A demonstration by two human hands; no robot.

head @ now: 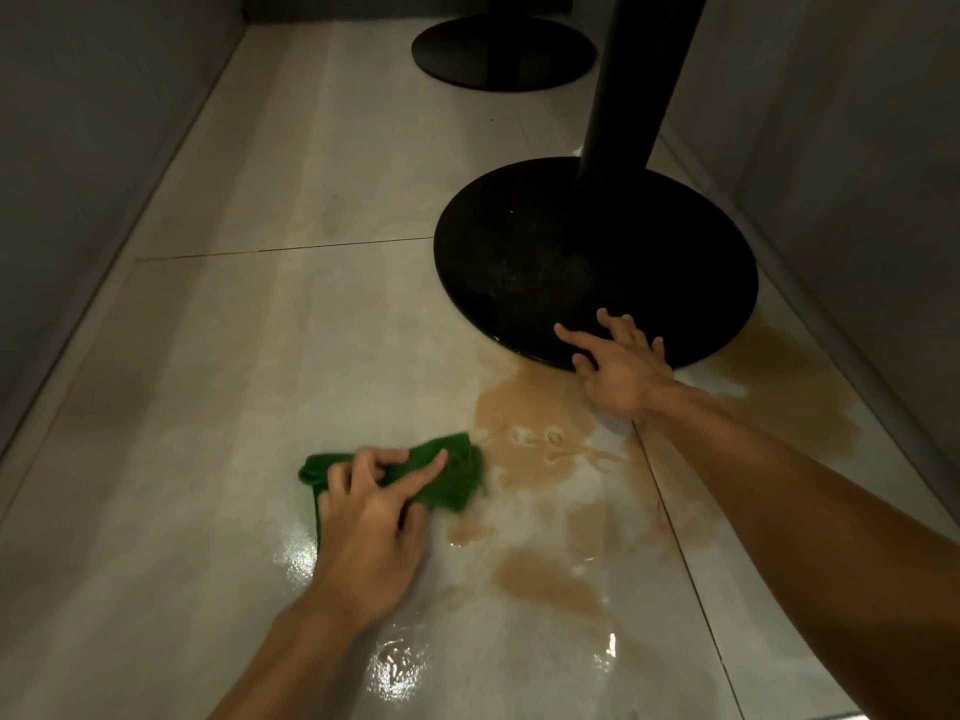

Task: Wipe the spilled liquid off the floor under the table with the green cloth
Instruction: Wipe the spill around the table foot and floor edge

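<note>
A brown spilled liquid [524, 413] spreads over the pale floor tiles in front of the round black table base [571, 257], with more patches [550, 579] nearer me and another pool [779, 366] to the base's right. The green cloth [447, 475] lies bunched on the floor at the spill's left edge. My left hand [371, 522] presses down on the cloth, fingers partly curled into it. My right hand [618, 366] rests with spread fingers on the front rim of the table base.
A black table post [634, 80] rises from the base. A second round black base [504, 52] stands farther back. Grey walls [78, 174] close in on both sides. Wet glossy streaks [400, 667] shine on the floor near me.
</note>
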